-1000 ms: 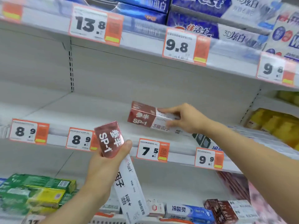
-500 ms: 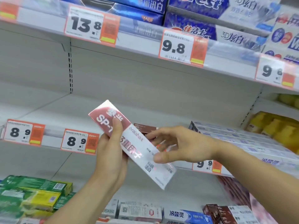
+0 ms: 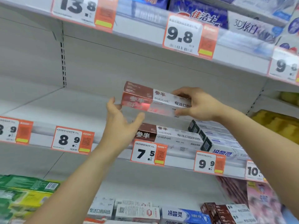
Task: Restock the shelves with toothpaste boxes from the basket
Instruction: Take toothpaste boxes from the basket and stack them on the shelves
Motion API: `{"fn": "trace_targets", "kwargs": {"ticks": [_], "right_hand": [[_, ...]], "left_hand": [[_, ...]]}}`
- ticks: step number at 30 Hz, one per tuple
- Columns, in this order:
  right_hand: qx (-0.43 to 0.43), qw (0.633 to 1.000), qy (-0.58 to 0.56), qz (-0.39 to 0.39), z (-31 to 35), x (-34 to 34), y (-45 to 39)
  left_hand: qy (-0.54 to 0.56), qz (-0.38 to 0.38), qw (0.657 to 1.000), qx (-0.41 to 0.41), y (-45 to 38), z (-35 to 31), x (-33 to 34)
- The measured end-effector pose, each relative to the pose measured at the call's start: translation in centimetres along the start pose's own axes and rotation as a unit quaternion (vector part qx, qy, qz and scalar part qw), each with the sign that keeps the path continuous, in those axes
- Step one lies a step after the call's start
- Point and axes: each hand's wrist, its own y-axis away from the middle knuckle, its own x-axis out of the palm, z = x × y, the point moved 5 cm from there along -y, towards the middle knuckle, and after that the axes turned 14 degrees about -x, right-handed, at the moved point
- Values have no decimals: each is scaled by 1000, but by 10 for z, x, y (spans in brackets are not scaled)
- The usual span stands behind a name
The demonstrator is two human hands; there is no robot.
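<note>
Oralshark toothpaste box [image 3: 155,101], red-and-white, held level above the middle shelf [image 3: 68,101].
Right hand [image 3: 199,104] pinches its white end; left hand [image 3: 121,123], fingers spread, fingertips touching the red end; a matching box [image 3: 168,135] lies below.

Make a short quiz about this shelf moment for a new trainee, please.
1. True or false: the raised box already lies on the shelved box.
2. Which hand grips the raised box? A) left hand B) right hand
3. Fill in: the price tag under the shelved box reads ___.

Key:
1. False; a gap shows between them.
2. B; the right hand grips its white end, while the left hand is open at the red end.
3. 7.5
</note>
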Motion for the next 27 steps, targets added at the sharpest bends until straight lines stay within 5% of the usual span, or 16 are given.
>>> {"fn": "trace_targets", "kwargs": {"ticks": [9, 12, 22, 27], "right_hand": [[127, 965, -13, 230, -63, 46, 6], [136, 962, -86, 221, -58, 48, 13], [50, 966, -51, 249, -40, 55, 41], [20, 967, 90, 237, -35, 60, 65]], "left_hand": [[-252, 82, 964, -10, -6, 25, 22], [-305, 109, 946, 5, -9, 24, 27], [-330, 93, 938, 50, -8, 23, 35], [-328, 88, 938, 74, -2, 32, 43]]}}
